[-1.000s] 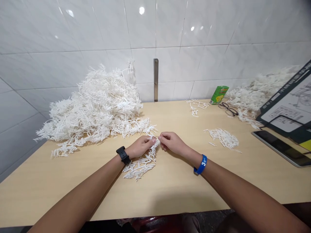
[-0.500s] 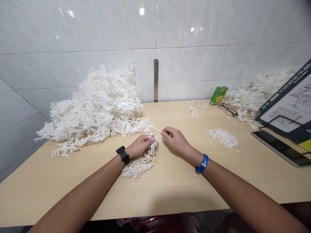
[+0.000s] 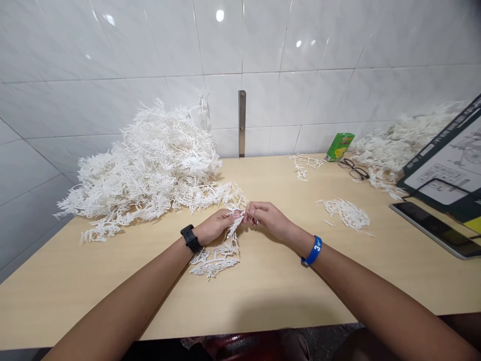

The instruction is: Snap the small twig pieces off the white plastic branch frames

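Note:
My left hand (image 3: 217, 226), with a black watch on the wrist, is closed on a white branched plastic sprig (image 3: 233, 229) in the middle of the table. Pressed up against it, my right hand (image 3: 268, 217) pinches at the sprig's right side; its fingertips partly hide what they grip. A blue band (image 3: 312, 251) circles the right wrist. More white sprigs (image 3: 215, 265) lie on the table just below my left hand. Behind it, a large heap of the same white branched pieces (image 3: 158, 165) reaches up against the wall.
On the right lie a small pile of white bits (image 3: 347, 214), black glasses (image 3: 353, 170) and a tablet-like device (image 3: 436, 228). A green carton (image 3: 339, 147) stands at the back, near another white heap (image 3: 398, 138) and a dark printed box (image 3: 447, 160). Loose white stems (image 3: 306, 161) lie beside the carton.
My right hand has moved slightly left, and its fingers now meet the sprig beside my left fingertips. The left hand stays almost in place, still gripping the sprig.

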`<move>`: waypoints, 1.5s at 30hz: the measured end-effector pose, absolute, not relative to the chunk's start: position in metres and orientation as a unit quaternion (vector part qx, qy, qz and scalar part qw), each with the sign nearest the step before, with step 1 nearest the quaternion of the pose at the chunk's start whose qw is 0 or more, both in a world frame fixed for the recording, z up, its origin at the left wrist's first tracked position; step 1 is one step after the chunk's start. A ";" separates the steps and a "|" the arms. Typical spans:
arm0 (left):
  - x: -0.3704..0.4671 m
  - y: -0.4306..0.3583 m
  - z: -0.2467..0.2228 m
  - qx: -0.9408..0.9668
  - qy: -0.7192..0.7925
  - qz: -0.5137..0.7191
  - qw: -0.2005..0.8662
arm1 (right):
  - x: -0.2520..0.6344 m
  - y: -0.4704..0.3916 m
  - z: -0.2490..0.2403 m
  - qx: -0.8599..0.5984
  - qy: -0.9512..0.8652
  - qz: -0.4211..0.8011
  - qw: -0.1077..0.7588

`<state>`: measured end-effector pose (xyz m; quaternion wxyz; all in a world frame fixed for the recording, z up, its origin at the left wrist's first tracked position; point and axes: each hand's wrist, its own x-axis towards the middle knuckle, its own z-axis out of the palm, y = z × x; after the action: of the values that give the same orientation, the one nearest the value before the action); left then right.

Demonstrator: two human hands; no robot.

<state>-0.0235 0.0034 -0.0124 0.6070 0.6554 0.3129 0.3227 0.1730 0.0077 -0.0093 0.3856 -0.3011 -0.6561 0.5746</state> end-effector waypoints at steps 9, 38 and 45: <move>-0.025 0.005 -0.011 0.639 0.361 0.350 0.582 | 0.185 0.014 -0.003 -0.454 -0.772 0.206 0.395; -0.022 0.001 -0.005 0.731 0.345 0.245 0.536 | 0.173 0.008 -0.012 -0.299 -0.732 0.502 0.351; -0.023 0.001 -0.001 0.727 0.337 0.286 0.525 | 0.185 0.015 -0.008 -0.360 -0.754 0.423 0.350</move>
<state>-0.0232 0.0006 -0.0011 0.5250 0.7272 0.3372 0.2860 0.1849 0.0147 -0.0078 0.3501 -0.3602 -0.7541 0.4231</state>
